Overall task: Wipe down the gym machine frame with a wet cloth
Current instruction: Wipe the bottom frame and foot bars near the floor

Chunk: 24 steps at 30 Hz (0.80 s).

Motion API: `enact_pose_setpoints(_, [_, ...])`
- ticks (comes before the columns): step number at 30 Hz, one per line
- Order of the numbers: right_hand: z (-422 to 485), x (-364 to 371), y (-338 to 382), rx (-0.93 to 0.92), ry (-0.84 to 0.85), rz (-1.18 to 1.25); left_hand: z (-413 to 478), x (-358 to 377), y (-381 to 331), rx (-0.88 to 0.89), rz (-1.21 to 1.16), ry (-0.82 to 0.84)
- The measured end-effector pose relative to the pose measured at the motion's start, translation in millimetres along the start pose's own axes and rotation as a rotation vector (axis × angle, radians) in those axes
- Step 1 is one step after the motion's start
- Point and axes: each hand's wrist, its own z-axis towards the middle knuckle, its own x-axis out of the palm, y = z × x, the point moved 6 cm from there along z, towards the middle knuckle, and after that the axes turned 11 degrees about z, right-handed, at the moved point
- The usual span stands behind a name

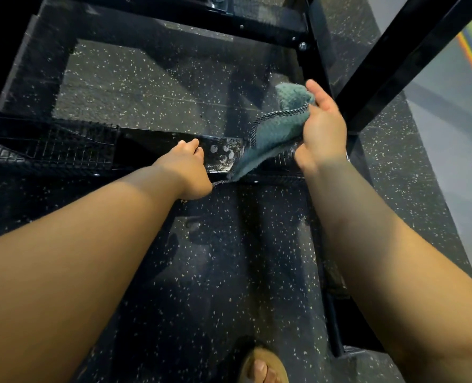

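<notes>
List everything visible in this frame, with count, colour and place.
Teal terry cloth with dark stitched hem: one, teal, stretched between both hands at the crossbar.
Black metal frame crossbar: one, black, wet-spotted, centre.
Black slanted frame bar: one, black, upper right.
Black rear frame beam: one, black, top.
Black grid-textured panel: one, black, left.
Speckled rubber floor: black, pale-flecked, throughout.
Tan sandal: one, bottom edge.
Left hand: holds cloth's hem.
Right hand: grips cloth.
</notes>
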Motion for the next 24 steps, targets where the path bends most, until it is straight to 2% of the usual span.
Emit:
enact_pose_setpoints(1, [2,-7,3,-0.076,-0.023,-0.136,0,0,0,-0.001,0.005,0.000])
enact_pose_setpoints(3, [4,-27,4,-0.283,-0.042,-0.613,0,1,0,-0.003,0.005,0.002])
enact_pose_setpoints(4, [10,-35,-5,-0.350,0.000,-0.823,-1,2,-1,-0.006,0.003,0.004])
enact_pose_setpoints(7, [19,-43,-52,-0.258,0.219,-1.237,-2,1,-5,-0.024,0.008,-0.004])
enact_pose_setpoints(10, [13,-23,-81,-0.319,0.261,-1.571,-3,2,-6,-0.029,0.006,0.002])
enact_pose_setpoints(14, [5,1,-91,-0.451,0.257,-1.544,-3,4,-6,-0.039,0.026,0.002])
enact_pose_setpoints(16, [-14,12,-98,-0.595,0.417,-1.402,-1,5,-10,-0.065,0.030,-0.013])
enact_pose_setpoints(18, [-39,18,-103,-0.793,0.680,-1.366,2,6,-18,-0.106,0.003,-0.018])
enact_pose_setpoints(19, [-39,15,-102,-0.832,0.772,-1.424,3,7,-21,-0.127,-0.013,-0.022])
enact_pose_setpoints(20, [-28,5,-98,-0.786,0.787,-1.488,4,7,-22,-0.140,-0.026,-0.029])
enact_pose_setpoints(21, [-14,-10,-88,-0.704,0.706,-1.510,5,8,-22,-0.140,-0.032,-0.035])
enact_pose_setpoints(24, [35,-78,-41,-0.565,0.273,-1.374,6,11,-18,-0.115,-0.021,-0.051])
